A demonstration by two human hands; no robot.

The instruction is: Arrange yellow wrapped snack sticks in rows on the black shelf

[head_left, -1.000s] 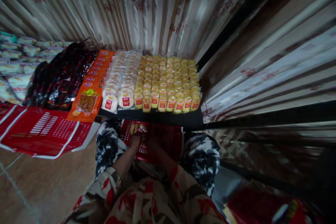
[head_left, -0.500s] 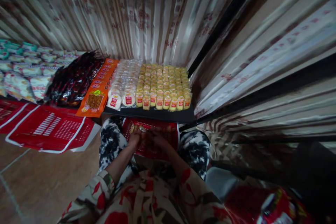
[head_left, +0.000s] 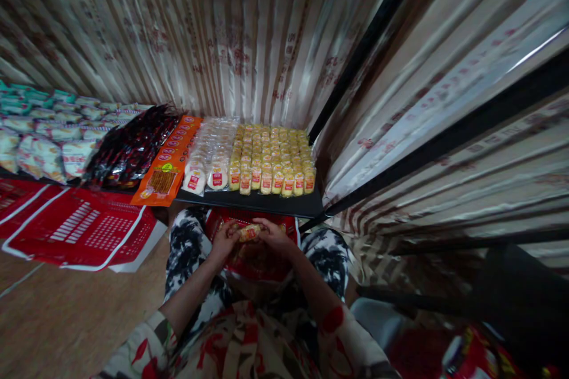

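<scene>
Between my hands is a small yellow snack packet (head_left: 249,233) with a red and orange label, held by its two ends above a red basket (head_left: 291,228). My left hand (head_left: 226,237) pinches the left end. My right hand (head_left: 273,233) has its fingers closed on the right end. Inside the basket, under my hands, lie more things too dark to make out. Just beyond, rows of similar yellow packets (head_left: 273,160) stand at the right end of a black shelf (head_left: 267,204). Beside them are rows of round white cracker packets (head_left: 217,174).
Left along the shelf lie an orange snack bag (head_left: 166,166), a heap of dark glossy packets (head_left: 133,148) and white bags (head_left: 44,148). A red basket with white handles (head_left: 84,225) sits at left. Black frame bars (head_left: 368,47) and patterned curtain (head_left: 249,35) enclose the back and right.
My hands have come up out of the basket with the yellow packet, now plainly visible between them. The head view has shifted, so the shelf sits slightly lower in the picture.
</scene>
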